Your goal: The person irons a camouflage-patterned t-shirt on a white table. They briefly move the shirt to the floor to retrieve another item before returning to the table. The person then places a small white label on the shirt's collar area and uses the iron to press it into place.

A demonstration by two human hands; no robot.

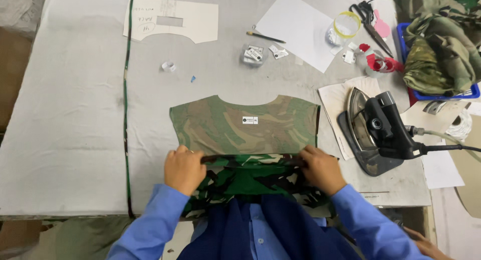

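At lower centre, the left hand (183, 168) and right hand (322, 168) each pinch the folded edge of the camouflage fabric piece (244, 125), keeping it taut and flat on the surface (75, 114); the iron (376, 132) rests at right.

Grey padded table (75, 114) with camouflage panel (240, 124), iron (376, 132), paper patterns (173, 19).

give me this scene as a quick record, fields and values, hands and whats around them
surface: grey padded table
left hand: grips the folded edge of the camouflage fabric piece
right hand: grips the same fold, opposite end
fabric: lies flat, white label near the neckline
iron: stands on its heel, right of the fabric, apart from it
paper pattern: far side
scissors: far right
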